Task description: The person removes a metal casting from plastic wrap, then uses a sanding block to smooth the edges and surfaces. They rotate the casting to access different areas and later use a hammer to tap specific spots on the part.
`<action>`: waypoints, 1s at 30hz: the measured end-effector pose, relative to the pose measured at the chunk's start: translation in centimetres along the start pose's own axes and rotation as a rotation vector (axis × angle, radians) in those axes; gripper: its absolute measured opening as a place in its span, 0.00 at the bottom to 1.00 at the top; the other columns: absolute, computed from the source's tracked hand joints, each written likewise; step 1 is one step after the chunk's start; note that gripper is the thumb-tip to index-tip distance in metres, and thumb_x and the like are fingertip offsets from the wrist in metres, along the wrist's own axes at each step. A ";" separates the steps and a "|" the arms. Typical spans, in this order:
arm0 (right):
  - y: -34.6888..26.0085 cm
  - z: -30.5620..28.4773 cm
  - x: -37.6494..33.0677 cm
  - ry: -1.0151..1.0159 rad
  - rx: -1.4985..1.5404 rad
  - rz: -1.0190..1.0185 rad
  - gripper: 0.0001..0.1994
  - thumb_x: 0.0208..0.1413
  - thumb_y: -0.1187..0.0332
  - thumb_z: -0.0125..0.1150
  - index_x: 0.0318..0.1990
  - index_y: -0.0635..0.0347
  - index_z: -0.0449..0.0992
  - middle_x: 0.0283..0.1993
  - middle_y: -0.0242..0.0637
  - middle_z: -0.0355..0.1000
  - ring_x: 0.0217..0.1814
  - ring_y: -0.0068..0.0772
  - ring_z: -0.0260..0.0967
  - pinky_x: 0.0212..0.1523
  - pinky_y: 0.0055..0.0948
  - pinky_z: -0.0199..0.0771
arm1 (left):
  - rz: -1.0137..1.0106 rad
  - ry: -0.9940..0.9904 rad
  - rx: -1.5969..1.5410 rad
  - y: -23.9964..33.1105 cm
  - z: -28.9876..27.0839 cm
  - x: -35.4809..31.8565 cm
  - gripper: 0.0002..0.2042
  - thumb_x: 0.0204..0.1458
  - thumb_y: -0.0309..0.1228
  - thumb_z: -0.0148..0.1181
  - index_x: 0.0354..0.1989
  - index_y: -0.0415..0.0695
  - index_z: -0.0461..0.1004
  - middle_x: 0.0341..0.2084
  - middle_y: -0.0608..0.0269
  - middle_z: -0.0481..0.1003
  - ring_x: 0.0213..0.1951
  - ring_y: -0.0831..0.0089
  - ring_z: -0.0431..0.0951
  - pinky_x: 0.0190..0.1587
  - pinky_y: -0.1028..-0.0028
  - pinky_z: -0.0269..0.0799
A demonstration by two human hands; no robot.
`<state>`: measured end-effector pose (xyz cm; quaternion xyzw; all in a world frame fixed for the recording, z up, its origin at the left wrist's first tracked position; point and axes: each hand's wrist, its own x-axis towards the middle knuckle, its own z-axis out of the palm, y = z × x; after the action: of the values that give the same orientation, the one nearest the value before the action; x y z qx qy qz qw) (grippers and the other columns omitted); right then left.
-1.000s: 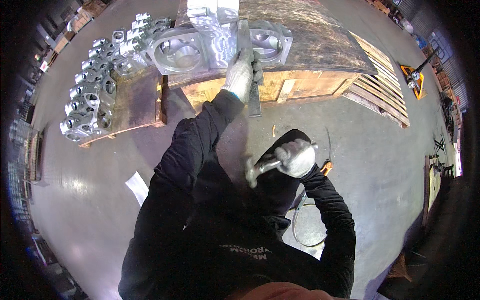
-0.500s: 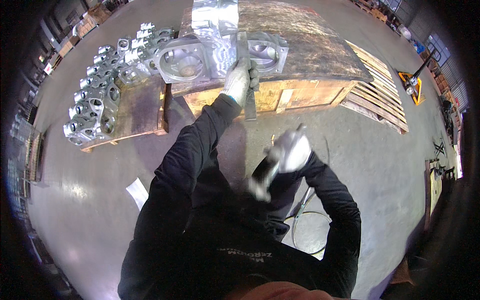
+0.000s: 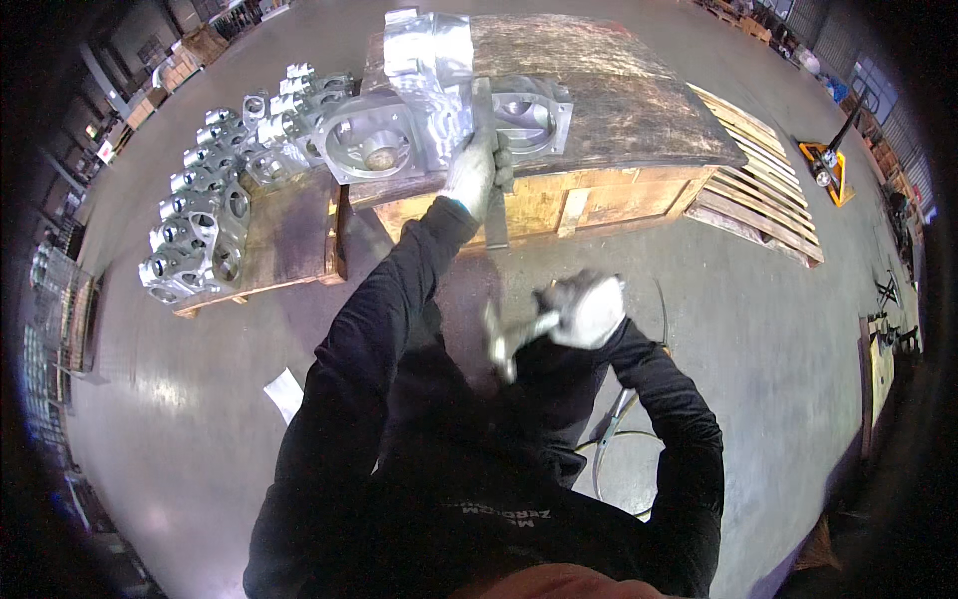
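Note:
My left hand, in a pale work glove, is closed around a long flat dark metal bar. The bar stands roughly upright against a shiny cast metal housing, between its two square flanged openings. That housing sits at the near left edge of a large wooden crate. Lower and to the right, my gloved right hand is wrapped around the handle of a hammer, smeared by motion. The hammer's head points left, in front of my legs and apart from the bar.
Several similar castings stand in rows on a low wooden platform at left. A slatted pallet leans by the crate's right side, with a yellow pallet jack beyond. A hose and white paper lie on the floor.
The hammer has swung in my right hand, its head now higher and further left. My left hand keeps its hold on the bar; the whole view has shifted slightly.

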<state>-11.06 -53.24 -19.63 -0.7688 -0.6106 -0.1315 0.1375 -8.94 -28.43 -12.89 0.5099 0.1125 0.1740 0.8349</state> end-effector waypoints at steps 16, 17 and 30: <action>1.5 2.6 0.1 0.195 0.356 -0.098 0.12 0.45 0.55 0.63 0.33 0.49 0.78 0.22 0.37 0.71 0.25 0.46 0.72 0.32 0.43 0.75 | 0.009 0.044 0.033 0.4 0.1 -0.1 0.14 0.67 0.44 0.48 0.39 0.45 0.70 0.21 0.70 0.64 0.19 0.77 0.64 0.23 0.72 0.62; 1.9 2.8 0.2 0.110 0.086 0.368 0.15 0.40 0.56 0.65 0.35 0.51 0.80 0.24 0.40 0.74 0.27 0.49 0.75 0.33 0.43 0.78 | 0.017 0.049 0.033 0.3 0.1 -0.2 0.14 0.67 0.44 0.48 0.39 0.46 0.70 0.20 0.70 0.64 0.19 0.77 0.64 0.23 0.72 0.62; 1.5 2.5 -1.1 0.232 0.225 -0.096 0.09 0.48 0.57 0.62 0.34 0.48 0.76 0.22 0.34 0.70 0.23 0.43 0.71 0.26 0.42 0.71 | 0.027 0.049 0.054 0.7 0.1 3.8 0.10 0.64 0.35 0.49 0.41 0.42 0.72 0.22 0.70 0.66 0.21 0.78 0.65 0.25 0.74 0.63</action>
<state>-9.70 -53.60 -22.47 -0.6981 -0.6374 -0.1567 0.2860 -5.55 -26.67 -12.30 0.5293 0.1308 0.1943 0.8154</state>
